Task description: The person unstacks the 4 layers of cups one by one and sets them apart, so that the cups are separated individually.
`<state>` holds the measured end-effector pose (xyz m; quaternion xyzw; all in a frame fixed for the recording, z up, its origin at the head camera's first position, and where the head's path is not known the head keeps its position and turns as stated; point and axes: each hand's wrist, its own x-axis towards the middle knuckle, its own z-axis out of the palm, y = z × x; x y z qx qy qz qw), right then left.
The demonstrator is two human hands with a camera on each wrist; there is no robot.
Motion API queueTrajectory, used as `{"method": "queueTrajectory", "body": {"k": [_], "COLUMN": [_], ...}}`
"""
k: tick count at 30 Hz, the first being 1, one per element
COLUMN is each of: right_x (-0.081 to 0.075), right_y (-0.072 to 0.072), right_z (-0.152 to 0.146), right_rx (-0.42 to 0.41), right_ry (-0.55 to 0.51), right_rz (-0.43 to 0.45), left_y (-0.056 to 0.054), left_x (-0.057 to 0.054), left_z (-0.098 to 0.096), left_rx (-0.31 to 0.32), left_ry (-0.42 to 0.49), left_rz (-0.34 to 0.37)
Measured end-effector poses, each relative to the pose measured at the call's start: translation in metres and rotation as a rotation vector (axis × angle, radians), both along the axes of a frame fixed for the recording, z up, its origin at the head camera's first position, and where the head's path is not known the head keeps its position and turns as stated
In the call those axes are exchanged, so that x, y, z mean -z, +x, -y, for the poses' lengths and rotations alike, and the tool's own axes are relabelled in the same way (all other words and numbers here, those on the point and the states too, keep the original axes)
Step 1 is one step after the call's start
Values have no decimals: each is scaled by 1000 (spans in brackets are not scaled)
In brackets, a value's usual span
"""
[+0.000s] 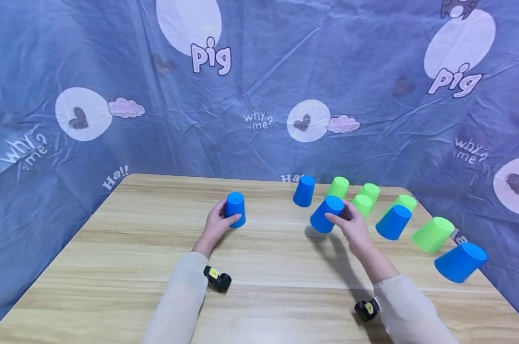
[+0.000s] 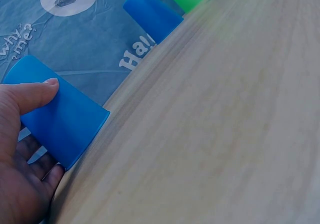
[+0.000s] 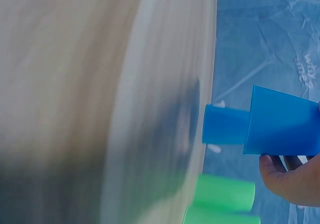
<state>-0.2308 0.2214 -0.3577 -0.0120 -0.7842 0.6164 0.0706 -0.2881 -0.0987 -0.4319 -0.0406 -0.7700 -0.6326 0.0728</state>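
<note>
On the left half of the table, my left hand grips an upside-down blue cup that stands on the wood. Its thumb lies across the front of the cup in the left wrist view, with the other fingers behind. To the right, my right hand holds a second blue cup, also mouth down and slightly tilted. This cup is lifted off the table, and its shadow falls below it. In the right wrist view the held cup partly covers another blue cup behind it.
A blue cup stands at the back. Several green cups, including one green cup, stand along the right side with a blue cup and another blue cup near the right edge. Patterned blue cloth hangs behind the wooden table.
</note>
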Motion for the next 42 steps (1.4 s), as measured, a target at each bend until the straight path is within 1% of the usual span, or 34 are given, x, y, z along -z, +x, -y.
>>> {"method": "queueTrajectory", "body": {"k": [9, 12, 14, 17, 19, 22, 23, 25, 26, 28, 29, 33, 34, 35, 37, 39, 41, 42], "right_x": [-2, 3, 14, 31, 45, 53, 57, 60, 60, 60, 58, 41, 40, 40, 47, 53, 48, 50], "right_y": [21, 23, 20, 15, 11, 10, 9, 11, 13, 16, 18, 28, 29, 29, 28, 26, 30, 30], "right_z": [-31, -43, -55, -76, -91, -110, -115, -124, -127, -131, -131, -128, -128, -130, -136, -144, -141, -143], "right_rx": [74, 96, 125, 127, 148, 136, 161, 162, 166, 198, 208, 198, 202, 198, 202, 195, 180, 172], "right_ry": [82, 93, 59, 12, -48, -23, -27, -11, 11, 0, 2, 68, 70, 77, 46, 39, 75, 74], "right_rz": [27, 17, 3, -8, -25, -19, -20, -6, 11, 35, 52, 118, 122, 129, 116, 107, 110, 101], "left_y": [0, 0, 0, 0, 0, 0, 0, 0, 0, 0, 1, 2, 2, 2, 3, 2, 1, 1], "left_x": [0, 0, 0, 0, 0, 0, 0, 0, 0, 0, 0, -1, -1, -1, -1, 0, 1, 1], "left_z": [1, 1, 1, 1, 1, 0, 0, 0, 0, 0, 0, 0, 0, 0, 0, 1, 0, 0], "left_rx": [-1, 0, 0, -2, -1, 2, 4, 6, 6, 6, 6, 2, 2, 2, 3, 9, 13, 16], "left_ry": [12, 12, 11, 9, 9, 8, 8, 6, 5, 4, 2, -2, -1, -2, -2, 1, 4, 6], "left_rz": [4, 5, 5, 8, 9, 7, 6, 6, 7, 11, 11, 14, 15, 14, 13, 4, -2, -5]}}
